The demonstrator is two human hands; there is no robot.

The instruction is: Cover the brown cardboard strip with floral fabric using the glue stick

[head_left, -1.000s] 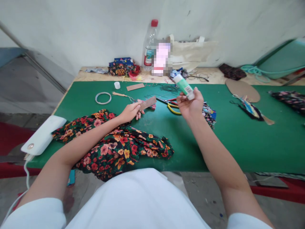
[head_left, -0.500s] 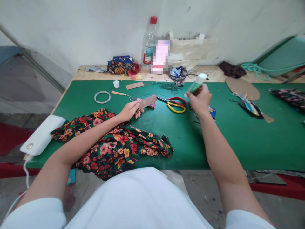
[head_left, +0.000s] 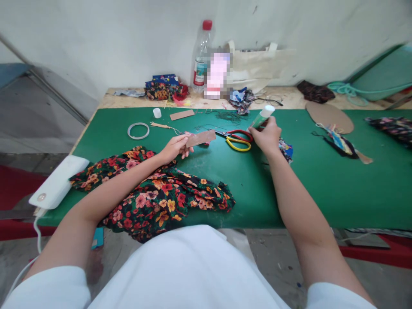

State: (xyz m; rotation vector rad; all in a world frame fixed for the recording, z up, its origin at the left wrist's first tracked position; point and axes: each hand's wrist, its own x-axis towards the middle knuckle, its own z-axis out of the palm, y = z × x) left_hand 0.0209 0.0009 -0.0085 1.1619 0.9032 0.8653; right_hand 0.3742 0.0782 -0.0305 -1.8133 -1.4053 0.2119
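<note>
Tube (head_left: 259,119), white-and-green, cylindrical: lowered since a second ago, tilted beside red-and-yellow-handled metal scissors (head_left: 229,134), toward the green table's (head_left: 305,184) far edge; my right fingers (head_left: 269,134) clamp it. Strip (head_left: 201,138), brown, rectangular: my left fingers (head_left: 186,150) pinch it.

White shirt (head_left: 196,274) — plain front, short sleeves (head_left: 49,287) — loose

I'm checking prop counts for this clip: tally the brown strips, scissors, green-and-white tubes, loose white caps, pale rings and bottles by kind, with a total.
Brown strips: 2, one in the left hand
Scissors: 1
Green-and-white tube: 1, in the right hand
Loose white cap: 1
Pale ring: 1
Bottle: 1
Total: 7
</note>
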